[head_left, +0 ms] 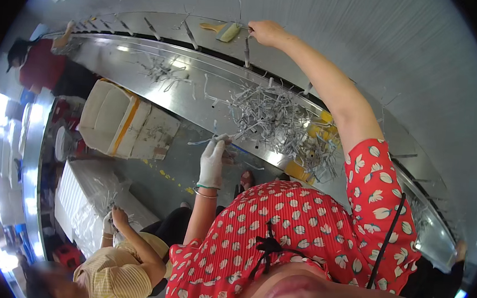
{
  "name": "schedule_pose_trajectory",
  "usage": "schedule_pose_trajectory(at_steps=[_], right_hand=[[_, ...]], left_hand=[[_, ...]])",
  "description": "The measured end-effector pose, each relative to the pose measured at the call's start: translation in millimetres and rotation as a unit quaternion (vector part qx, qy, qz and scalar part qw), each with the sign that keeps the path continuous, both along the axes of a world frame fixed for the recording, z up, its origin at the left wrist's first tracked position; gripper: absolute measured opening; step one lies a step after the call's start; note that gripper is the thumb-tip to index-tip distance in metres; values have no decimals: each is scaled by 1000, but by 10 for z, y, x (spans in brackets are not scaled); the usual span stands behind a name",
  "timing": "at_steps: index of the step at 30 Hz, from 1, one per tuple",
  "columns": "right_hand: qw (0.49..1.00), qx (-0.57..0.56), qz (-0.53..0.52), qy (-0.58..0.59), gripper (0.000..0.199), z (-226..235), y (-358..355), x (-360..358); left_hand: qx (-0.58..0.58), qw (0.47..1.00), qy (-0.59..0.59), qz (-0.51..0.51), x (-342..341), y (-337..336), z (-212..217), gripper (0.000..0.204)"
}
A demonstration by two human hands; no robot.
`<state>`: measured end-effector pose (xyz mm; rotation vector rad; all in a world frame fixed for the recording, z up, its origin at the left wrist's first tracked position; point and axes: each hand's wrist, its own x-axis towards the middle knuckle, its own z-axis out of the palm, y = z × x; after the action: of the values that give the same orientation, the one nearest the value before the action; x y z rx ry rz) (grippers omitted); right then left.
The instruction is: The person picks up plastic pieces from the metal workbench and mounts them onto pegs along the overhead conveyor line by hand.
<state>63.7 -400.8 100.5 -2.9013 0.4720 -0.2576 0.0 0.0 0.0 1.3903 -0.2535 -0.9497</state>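
The left grip is clamped on a few pieces; just beyond it the tangled pile lies on the desk. The right grip is beside the brush, by a peg; too small to tell whether it is clamped. Bent ends could snag, spilling pieces, if dragged low.

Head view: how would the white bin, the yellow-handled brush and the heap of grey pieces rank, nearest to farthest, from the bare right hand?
From the right hand:
1. Yellow-handled brush, just to its left.
2. Heap of grey pieces, lower in the picture, on the metal bench.
3. White bin, farther left, beside the bench.
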Motion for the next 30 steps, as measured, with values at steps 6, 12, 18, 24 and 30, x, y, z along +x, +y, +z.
schedule_pose_trajectory(at_steps=[6, 12, 18, 24, 30], right_hand=[[998, 49, -11, 36, 18, -166, -265, -775], [994, -45, -14, 97, 17, -143, -239, -1325], [973, 170, -68, 141, 24, -256, -443, -2129], [966, 190, -148, 92, 26, -311, -267, -2871], [985, 35, -107, 130, 18, -349, -130, -3376]], left_hand=[[-11, 1000, 14, 7, -37, -27, -127, 32], [0, 999, -15, -33, 26, -222, 26, 37], [-29, 942, -321, -93, -203, -328, 126, 31], [-18, 982, -146, -116, -271, -450, 65, 33], [9, 986, -90, -142, -402, -617, 42, 37]])
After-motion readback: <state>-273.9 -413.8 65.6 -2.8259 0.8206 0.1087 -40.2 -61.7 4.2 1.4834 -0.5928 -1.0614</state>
